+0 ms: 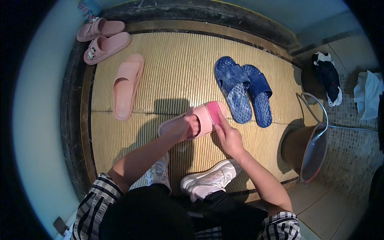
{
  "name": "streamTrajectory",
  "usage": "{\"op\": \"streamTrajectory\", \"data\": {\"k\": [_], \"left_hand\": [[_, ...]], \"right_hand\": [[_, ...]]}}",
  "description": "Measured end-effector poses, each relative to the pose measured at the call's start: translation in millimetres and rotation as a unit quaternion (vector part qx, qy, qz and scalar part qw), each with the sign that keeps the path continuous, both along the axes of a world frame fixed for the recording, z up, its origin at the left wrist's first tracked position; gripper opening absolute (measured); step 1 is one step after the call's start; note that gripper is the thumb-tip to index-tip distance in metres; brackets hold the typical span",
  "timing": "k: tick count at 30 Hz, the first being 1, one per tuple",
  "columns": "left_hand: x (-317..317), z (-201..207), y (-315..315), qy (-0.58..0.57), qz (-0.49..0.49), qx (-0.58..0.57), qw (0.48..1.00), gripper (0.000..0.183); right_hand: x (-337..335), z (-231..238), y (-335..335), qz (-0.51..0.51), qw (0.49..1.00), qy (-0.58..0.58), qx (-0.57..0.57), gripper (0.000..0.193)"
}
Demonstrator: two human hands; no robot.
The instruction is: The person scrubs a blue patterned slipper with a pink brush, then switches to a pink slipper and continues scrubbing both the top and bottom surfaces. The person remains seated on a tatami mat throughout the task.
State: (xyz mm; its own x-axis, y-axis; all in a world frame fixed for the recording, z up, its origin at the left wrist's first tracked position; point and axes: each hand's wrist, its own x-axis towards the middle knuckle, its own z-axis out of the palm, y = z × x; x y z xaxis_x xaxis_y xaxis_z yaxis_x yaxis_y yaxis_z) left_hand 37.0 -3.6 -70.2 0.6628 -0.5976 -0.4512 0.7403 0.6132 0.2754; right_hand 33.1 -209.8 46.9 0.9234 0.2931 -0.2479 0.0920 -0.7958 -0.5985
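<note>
A pale pink slide slipper [205, 122] is held up over the ribbed yellow mat. My left hand [188, 125] reaches into it from the heel end, with the fingertips under its strap. In my right hand [231, 139] is a bright pink scrub brush [215, 113], pressed against the slipper by the front of the strap. The brush's bristles are not clearly visible. Flat on the mat to the left lies a matching pink slipper [127, 86]. A pair of dark blue slippers, one [234, 88] overlapping the other [261, 96], rests beyond my right hand.
Two pink slippers with charms, one [102, 29] behind the other [107, 48], sit at the far left corner near a blue bottle [88, 10]. A brown bucket [298, 150] with a hose [326, 112] stands at right, dark cloth [328, 78] beyond it. My white shoes [210, 180] are below.
</note>
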Motion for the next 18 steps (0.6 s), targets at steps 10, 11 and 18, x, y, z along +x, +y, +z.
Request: {"op": "streamTrajectory", "data": {"k": [10, 11, 18], "left_hand": [[1, 41, 0, -0.03, -0.044, 0.04, 0.998, 0.086], [0, 39, 1, -0.032, -0.042, 0.036, 0.998, 0.086], [3, 48, 5, -0.033, -0.06, 0.066, 0.995, 0.087]], "right_hand": [[-8, -7, 4, 0.025, 0.997, -0.023, 0.075, 0.049], [-5, -8, 2, 0.018, 0.997, -0.023, 0.072, 0.05], [6, -10, -8, -0.027, 0.999, 0.005, 0.046, 0.05]]}}
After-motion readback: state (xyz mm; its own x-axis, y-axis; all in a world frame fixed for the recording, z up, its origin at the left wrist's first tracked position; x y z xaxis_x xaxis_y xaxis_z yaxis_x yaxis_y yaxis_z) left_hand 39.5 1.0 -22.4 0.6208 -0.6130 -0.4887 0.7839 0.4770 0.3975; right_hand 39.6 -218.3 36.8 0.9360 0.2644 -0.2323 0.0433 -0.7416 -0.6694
